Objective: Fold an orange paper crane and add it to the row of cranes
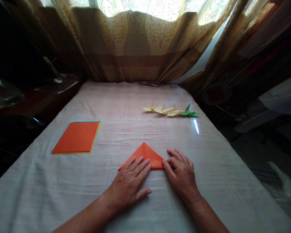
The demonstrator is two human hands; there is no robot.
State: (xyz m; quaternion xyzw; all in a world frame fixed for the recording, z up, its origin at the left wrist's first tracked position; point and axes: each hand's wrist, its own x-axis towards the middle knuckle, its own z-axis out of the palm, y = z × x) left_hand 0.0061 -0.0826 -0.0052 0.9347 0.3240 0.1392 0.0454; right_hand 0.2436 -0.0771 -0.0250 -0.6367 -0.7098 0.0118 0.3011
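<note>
I judged the work partway: the orange sheet (149,154) lay folded to a triangle on pale cloth (121,132) under my flattened left hand (128,184), my right hand (181,174) pinching its right corner, paper birds (163,111) apparently finished, stacked squares (75,137) unfolded.

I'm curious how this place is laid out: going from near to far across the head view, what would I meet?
Left hand and right hand, folded orange paper triangle, orange-topped stack of square paper, cream paper cranes and a green paper crane, tree-patterned curtain.
</note>
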